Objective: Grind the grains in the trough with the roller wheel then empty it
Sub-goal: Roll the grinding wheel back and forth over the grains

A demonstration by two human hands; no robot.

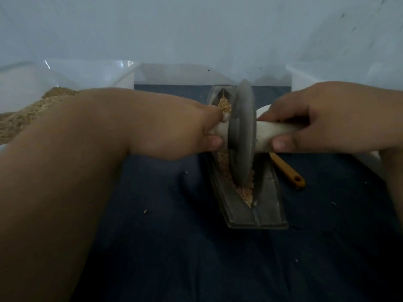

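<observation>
Left hand, right hand: roller wheel between their fingers, in trough.

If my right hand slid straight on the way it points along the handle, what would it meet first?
The right hand, gripping the pale rounded handle, points inward, so it would likely meet the flat face of the grey disc-shaped roller wheel first.
</observation>
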